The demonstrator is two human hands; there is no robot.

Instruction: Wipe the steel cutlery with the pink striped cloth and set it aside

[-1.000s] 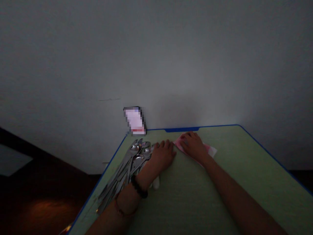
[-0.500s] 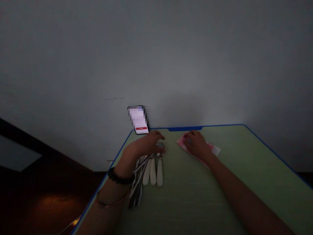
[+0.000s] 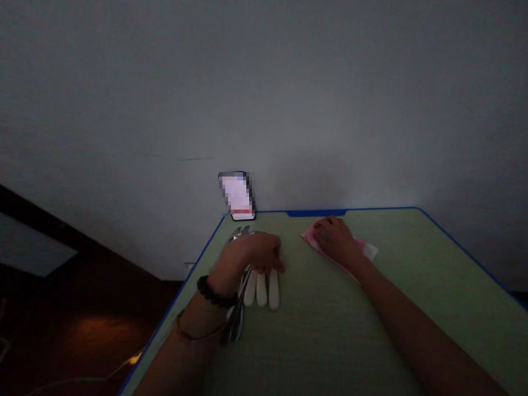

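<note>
White handles (image 3: 261, 294): three lie side by side on the tabletop (image 3: 396, 286), just nearer to us than our left hand (image 3: 264, 252), whose fingers bend down by their upper ends; whether they grip anything, we cannot tell.
Metal cutlery (image 3: 236, 319): partly hidden by our left arm (image 3: 177, 357), with more ends showing just beyond that hand.
Pink-and-white cloth (image 3: 368, 250): beneath our right hand (image 3: 336, 236), which rests on it with curled fingers; pinching or only pressing, we cannot tell.
Dark bracelet (image 3: 215, 292): a low wrist could, we judge, drag it across the cutlery and scatter pieces.
Handle ends: a loose fingertip hold could let one slip, and dim light could spoil our aim.
Phone (image 3: 237, 192): beyond our left hand, its screen pixelated; we read no words.
Brands: we make out none.
</note>
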